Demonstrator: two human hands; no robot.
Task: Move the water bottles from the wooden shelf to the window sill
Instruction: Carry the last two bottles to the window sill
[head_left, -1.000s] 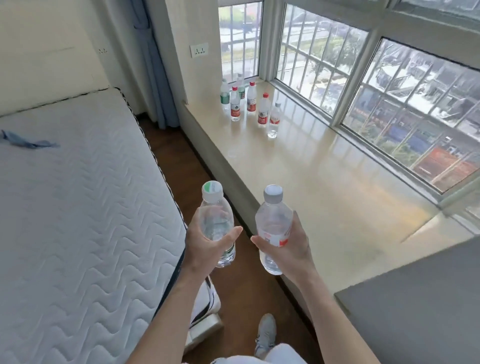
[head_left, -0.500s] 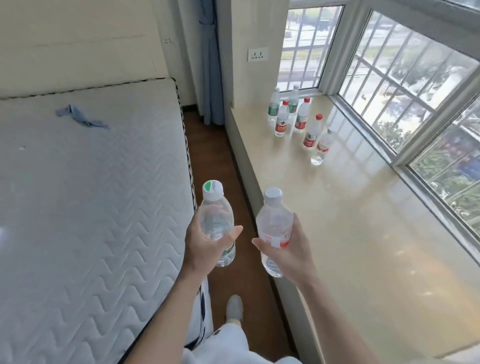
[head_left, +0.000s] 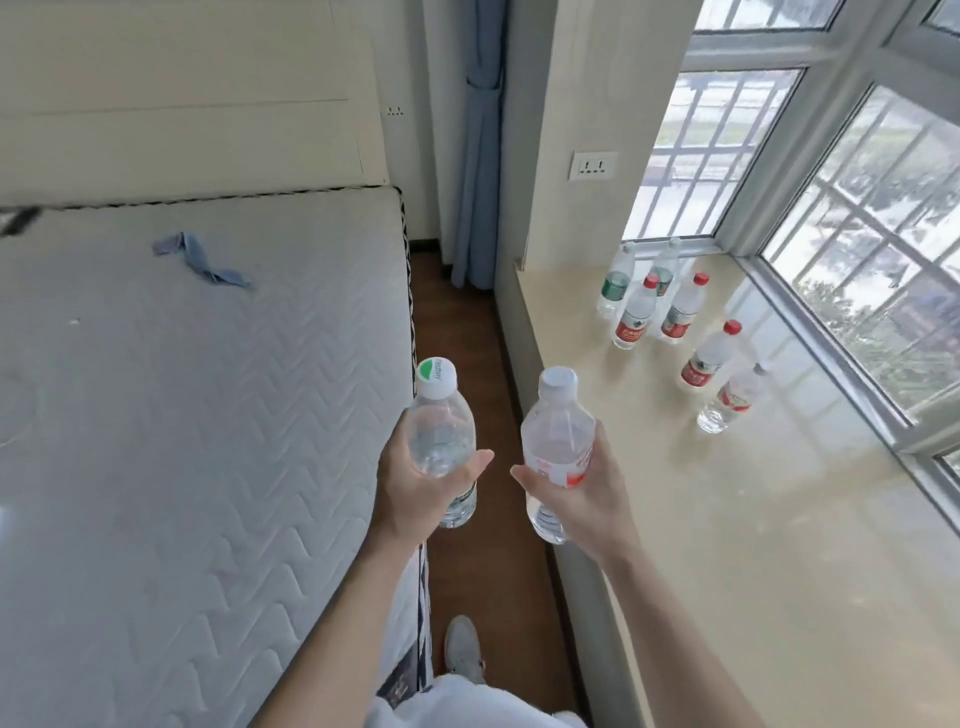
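I see two clear plastic bottles carried upright over the strip of brown wood floor (head_left: 467, 332). The left hand (head_left: 415, 486) wraps its fingers around the bottle with the white-and-green cap (head_left: 440, 434); the body is smooth and rounded, with water inside and a green label low down. The right hand (head_left: 584, 486) grips the bottle with the pale grey cap (head_left: 557, 447), thumb across a red-and-white label; the lower wall is ribbed.

The window sill (head_left: 727, 545) to the right is a wide, glossy beige slab that reflects the window light. Six more bottles stand at its far end: two green-label bottles (head_left: 615, 283) nearest the corner, three red-cap bottles (head_left: 635, 314) in front of them, and one clear-cap bottle (head_left: 730, 397) closest to me, just beside the window frame (head_left: 831, 338). All six are upright and apart from the carried pair.

To the left lies a bare white mattress (head_left: 182, 441) with a quilted zigzag stitch and dark piped edge. A crumpled blue cloth (head_left: 200, 262) rests on it. A cream headboard (head_left: 182, 104) stands behind, a blue curtain (head_left: 480, 145) hangs in the corner, and a white wall socket (head_left: 593, 165) sits above the sill. A white shoe (head_left: 464, 649) shows on the floor below.
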